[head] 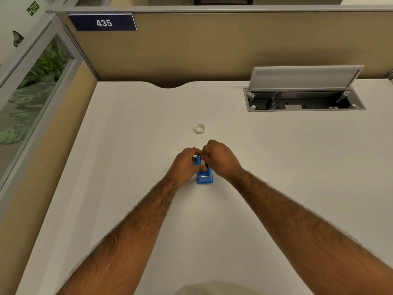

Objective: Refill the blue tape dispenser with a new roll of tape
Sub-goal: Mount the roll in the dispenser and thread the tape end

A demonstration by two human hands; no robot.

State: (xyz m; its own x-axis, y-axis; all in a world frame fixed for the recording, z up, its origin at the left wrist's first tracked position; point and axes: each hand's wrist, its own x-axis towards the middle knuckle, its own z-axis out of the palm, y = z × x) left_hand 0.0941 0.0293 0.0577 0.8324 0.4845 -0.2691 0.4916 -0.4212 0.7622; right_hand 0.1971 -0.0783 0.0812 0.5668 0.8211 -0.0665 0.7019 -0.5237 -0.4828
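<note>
A small blue tape dispenser (204, 177) stands on the white desk (127, 145) at the centre. My left hand (184, 166) grips its left side. My right hand (221, 158) is closed over its top, fingertips on a white roll seated in the dispenser; only a sliver of that roll shows between the fingers. The dispenser's front end with the cutter faces me and is uncovered. A separate white ring of tape (200, 128) lies flat on the desk a little beyond both hands, untouched.
An open cable hatch (304, 101) with its grey lid raised sits in the desk at the back right. Tan partition walls (212, 50) close the back and left. A notch cuts the desk's far edge.
</note>
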